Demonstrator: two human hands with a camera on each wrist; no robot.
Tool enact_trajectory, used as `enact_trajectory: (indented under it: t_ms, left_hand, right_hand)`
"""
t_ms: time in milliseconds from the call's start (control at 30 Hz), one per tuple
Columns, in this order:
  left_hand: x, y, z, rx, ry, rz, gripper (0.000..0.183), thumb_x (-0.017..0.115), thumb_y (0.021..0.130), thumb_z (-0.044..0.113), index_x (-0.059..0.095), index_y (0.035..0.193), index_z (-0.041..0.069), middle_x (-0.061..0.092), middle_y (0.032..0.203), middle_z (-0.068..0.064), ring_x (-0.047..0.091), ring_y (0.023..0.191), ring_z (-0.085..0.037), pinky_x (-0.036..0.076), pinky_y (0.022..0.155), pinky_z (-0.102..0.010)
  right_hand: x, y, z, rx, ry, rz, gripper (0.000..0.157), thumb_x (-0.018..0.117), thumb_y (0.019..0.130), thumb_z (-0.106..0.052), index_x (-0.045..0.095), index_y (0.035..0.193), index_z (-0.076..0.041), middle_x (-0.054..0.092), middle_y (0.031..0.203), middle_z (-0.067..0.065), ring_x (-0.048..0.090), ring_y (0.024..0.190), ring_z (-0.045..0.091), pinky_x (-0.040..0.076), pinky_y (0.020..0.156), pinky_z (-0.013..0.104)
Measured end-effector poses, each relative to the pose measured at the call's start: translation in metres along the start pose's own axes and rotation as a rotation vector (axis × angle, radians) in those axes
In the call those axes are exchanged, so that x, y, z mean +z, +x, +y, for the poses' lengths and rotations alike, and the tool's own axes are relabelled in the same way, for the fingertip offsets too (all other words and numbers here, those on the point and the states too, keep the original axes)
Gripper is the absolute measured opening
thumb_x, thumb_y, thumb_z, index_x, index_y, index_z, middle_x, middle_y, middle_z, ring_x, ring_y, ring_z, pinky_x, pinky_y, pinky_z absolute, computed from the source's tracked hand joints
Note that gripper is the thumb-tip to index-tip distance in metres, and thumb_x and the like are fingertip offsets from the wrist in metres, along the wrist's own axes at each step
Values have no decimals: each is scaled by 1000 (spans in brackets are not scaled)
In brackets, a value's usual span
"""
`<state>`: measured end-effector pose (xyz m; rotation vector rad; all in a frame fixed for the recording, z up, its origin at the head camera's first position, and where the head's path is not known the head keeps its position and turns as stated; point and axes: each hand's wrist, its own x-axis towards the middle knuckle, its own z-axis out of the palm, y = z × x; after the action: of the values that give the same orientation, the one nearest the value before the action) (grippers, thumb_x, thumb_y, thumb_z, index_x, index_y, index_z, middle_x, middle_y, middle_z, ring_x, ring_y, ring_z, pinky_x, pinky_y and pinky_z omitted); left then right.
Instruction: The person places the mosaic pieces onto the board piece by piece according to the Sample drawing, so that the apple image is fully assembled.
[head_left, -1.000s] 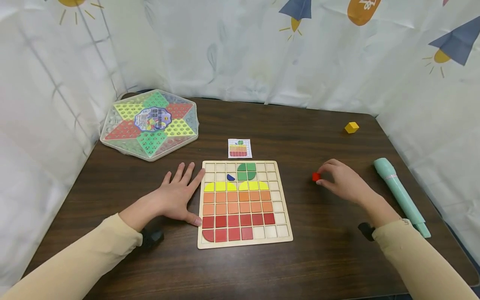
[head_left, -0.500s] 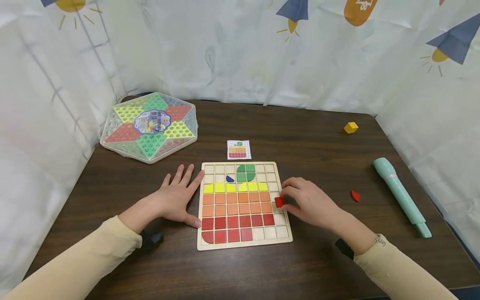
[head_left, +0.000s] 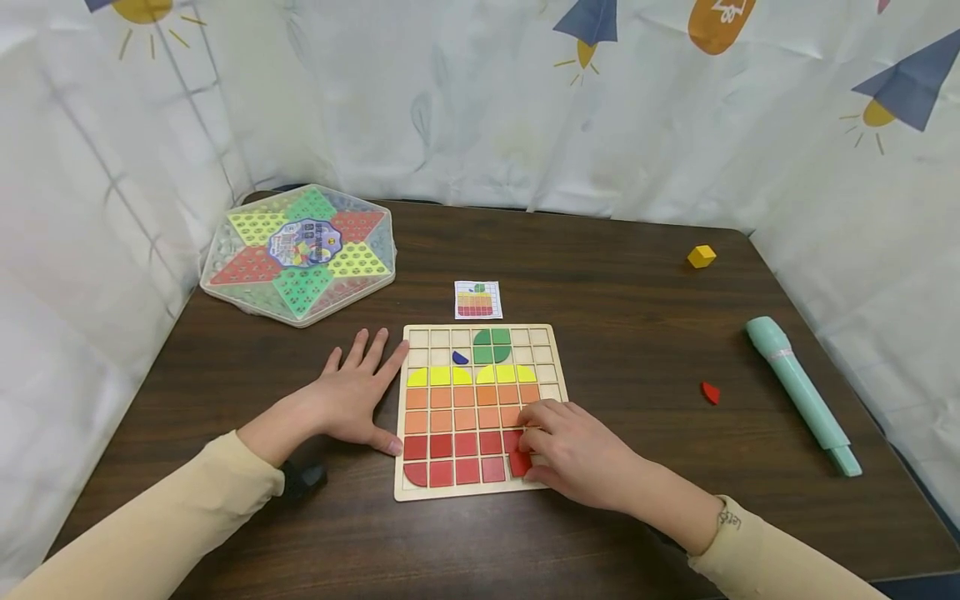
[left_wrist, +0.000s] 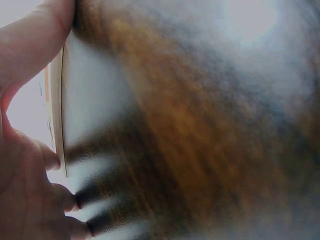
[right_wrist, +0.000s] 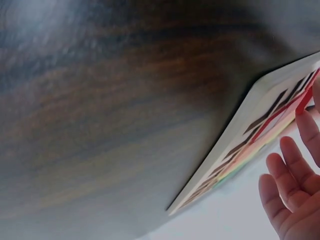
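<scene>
A wooden grid board (head_left: 465, 493) lies on the table with rows of red, orange and yellow tiles, a green cluster (head_left: 492, 345) and a small blue piece (head_left: 460, 358). My right hand (head_left: 581, 454) pinches a red square tile (head_left: 519, 464) over the bottom row, just right of the placed red tiles; the right wrist view catches this red tile (right_wrist: 304, 102) at the fingertips. Fingers spread, my left hand (head_left: 348, 400) rests at the board's left edge, thumb and index fingertip touching it. The left wrist view shows only the board's edge (left_wrist: 57, 115) beside the fingers.
Behind the board lies a small printed card (head_left: 477, 300). A hexagonal star-patterned game box (head_left: 300, 250) sits back left. To the right are a small red piece (head_left: 710, 392), a yellow cube (head_left: 702, 256) and a mint-green wand-shaped object (head_left: 802, 396).
From the table on the right, my right hand has carried the red tile left and down onto the board's bottom row. The small red piece has come into view. My left hand stays put.
</scene>
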<state>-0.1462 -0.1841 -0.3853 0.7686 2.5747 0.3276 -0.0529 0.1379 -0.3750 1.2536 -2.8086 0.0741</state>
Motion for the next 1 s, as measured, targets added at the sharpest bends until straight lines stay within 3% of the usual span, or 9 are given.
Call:
enact_trajectory:
  t_ms: [367, 800, 1000]
  left_hand:
    - [0, 1, 0, -3, 0, 3, 139, 83, 69, 69, 7, 164, 3, -1, 168, -34, -4, 153, -59, 7, 113, -81]
    - [-1, 0, 0, 1, 2, 6, 139, 83, 69, 69, 7, 164, 3, 0, 168, -34, -4, 153, -59, 8, 113, -81]
    - [-1, 0, 0, 3, -1, 8, 138, 83, 70, 68, 7, 164, 4, -1, 168, -34, -4, 153, -59, 8, 113, -81]
  right_hand:
    - [6, 0, -2, -5, 7, -11, 28, 89, 80, -32, 73, 97, -18, 64, 117, 1, 58, 112, 17, 53, 96, 36]
    - [9, 2, -1, -46, 8, 48, 23, 90, 80, -29, 72, 91, -19, 64, 111, -1, 59, 108, 16, 52, 98, 34]
    - [5, -2, 2, -11, 36, 23, 24, 89, 81, -27, 74, 97, -18, 65, 114, 0, 60, 109, 16, 53, 95, 35]
